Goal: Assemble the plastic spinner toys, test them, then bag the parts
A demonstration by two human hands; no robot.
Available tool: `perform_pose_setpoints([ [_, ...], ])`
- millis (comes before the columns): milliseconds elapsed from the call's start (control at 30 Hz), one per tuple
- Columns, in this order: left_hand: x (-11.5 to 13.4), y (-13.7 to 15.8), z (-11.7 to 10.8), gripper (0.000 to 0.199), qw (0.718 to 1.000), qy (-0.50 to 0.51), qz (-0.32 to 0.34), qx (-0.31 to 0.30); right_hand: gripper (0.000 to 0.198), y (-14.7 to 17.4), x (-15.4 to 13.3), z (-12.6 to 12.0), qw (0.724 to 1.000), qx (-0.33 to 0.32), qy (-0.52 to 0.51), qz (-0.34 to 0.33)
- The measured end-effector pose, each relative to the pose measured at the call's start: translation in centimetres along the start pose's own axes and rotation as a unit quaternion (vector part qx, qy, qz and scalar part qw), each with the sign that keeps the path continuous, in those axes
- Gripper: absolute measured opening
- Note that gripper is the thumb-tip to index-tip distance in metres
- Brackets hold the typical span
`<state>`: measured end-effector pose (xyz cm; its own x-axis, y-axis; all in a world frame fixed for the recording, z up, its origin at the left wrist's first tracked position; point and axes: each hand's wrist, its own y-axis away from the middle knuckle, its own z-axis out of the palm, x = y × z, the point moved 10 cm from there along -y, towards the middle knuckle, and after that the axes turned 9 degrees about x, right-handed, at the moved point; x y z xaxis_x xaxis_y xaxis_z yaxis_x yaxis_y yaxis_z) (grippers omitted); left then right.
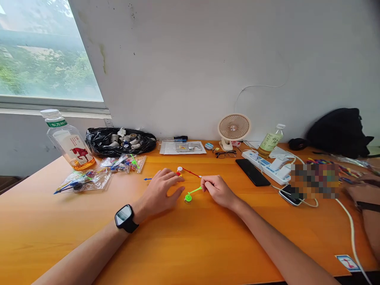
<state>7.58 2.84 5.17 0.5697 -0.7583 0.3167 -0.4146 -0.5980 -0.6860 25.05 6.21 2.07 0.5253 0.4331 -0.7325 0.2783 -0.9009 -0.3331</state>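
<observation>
My left hand (163, 190), with a black smartwatch (124, 217) on its wrist, is open over the table, fingers stretched forward and palm down. Small red and yellow plastic parts (179, 174) lie by its fingertips, and a blue plastic rod (147, 179) pokes out on its left. My right hand (218, 190) is closed in a pinch. A green plastic rod with a round end (188, 196) and a red plastic rod (190, 172) both run to its fingers; which one it grips I cannot tell. A white round part (179, 169) sits at the red rod's far end.
Clear bags of plastic parts (81, 182) and a tea bottle (75, 148) are on the left. Behind stand a black plastic bag (118, 142) and a small fan (234, 127). On the right are a phone (252, 172), a power strip (267, 166) and cables.
</observation>
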Motion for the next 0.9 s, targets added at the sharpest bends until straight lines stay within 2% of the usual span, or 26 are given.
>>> perform_pose_setpoints([
  [100, 1.4, 0.4, 0.6, 0.039, 0.999, 0.041, 0.012, -0.034, 0.02, 0.1, -0.9, -0.5, 0.996, 0.008, -0.088, -0.002],
  [200, 1.6, 0.6, 0.6, 0.06, 0.997, 0.074, 0.009, -0.024, 0.014, 0.7, -1.5, 1.1, 0.985, -0.04, -0.169, 0.016],
  [233, 1.5, 0.6, 0.7, 0.059, 0.997, 0.079, 0.007, -0.021, 0.013, 0.9, -1.5, 1.8, 0.981, -0.058, -0.184, 0.024],
  [300, 1.1, 0.8, 1.3, 0.039, 0.996, 0.08, 0.003, -0.03, 0.013, 1.2, -1.4, 3.2, 0.977, -0.08, -0.194, 0.034],
  [367, 0.7, 1.0, 2.0, 0.018, 0.996, 0.078, 0.003, -0.049, 0.014, 1.3, -1.0, 3.9, 0.977, -0.08, -0.194, 0.04],
  [400, 0.6, 1.0, 2.3, 0.015, 0.995, 0.078, 0.002, -0.054, 0.015, 1.3, -0.7, 4.0, 0.978, -0.073, -0.192, 0.043],
  [500, 0.5, 1.0, 2.4, 0.016, 0.995, 0.082, -0.003, -0.053, 0.013, 1.0, 0.2, 3.8, 0.982, -0.052, -0.171, 0.053],
  [633, 1.0, 1.0, 2.5, 0.016, 0.994, 0.087, 0.008, -0.071, 0.011, 0.9, 0.8, 3.9, 0.987, -0.057, -0.136, 0.064],
  [900, 1.3, 1.2, 2.9, 0.009, 0.992, 0.078, 0.03, -0.097, 0.013, 1.0, 0.4, 4.2, 0.99, -0.065, -0.111, 0.052],
])
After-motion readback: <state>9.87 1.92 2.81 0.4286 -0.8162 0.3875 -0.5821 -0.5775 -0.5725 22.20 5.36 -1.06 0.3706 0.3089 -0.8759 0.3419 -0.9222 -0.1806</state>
